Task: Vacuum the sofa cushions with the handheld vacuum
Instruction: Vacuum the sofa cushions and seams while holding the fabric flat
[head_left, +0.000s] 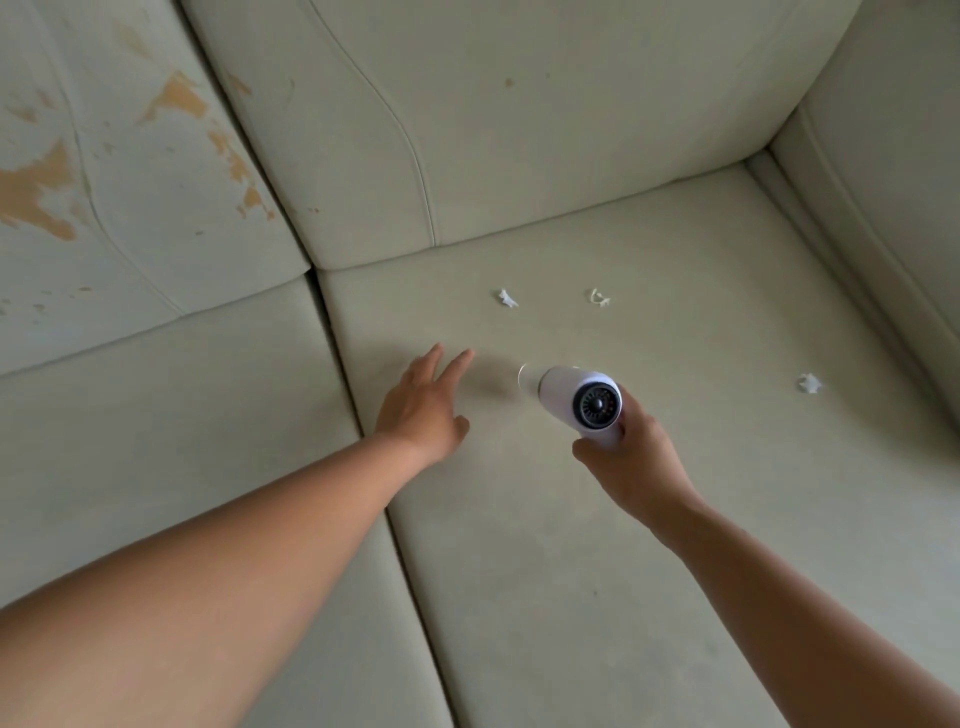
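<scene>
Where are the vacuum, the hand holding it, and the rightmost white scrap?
vacuum (574, 397): head view, on its white body.
right hand (631, 467): head view, on the back of the hand.
scrap (809, 383): head view, on its middle.

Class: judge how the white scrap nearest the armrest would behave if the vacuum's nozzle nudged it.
The scrap looks thin and crumpled, so probably floppy and very light, apt to skid or flutter rather than roll. It lies loose on the smooth seat cushion, so little should hold it; the handheld vacuum would likely lift it easily.
</scene>
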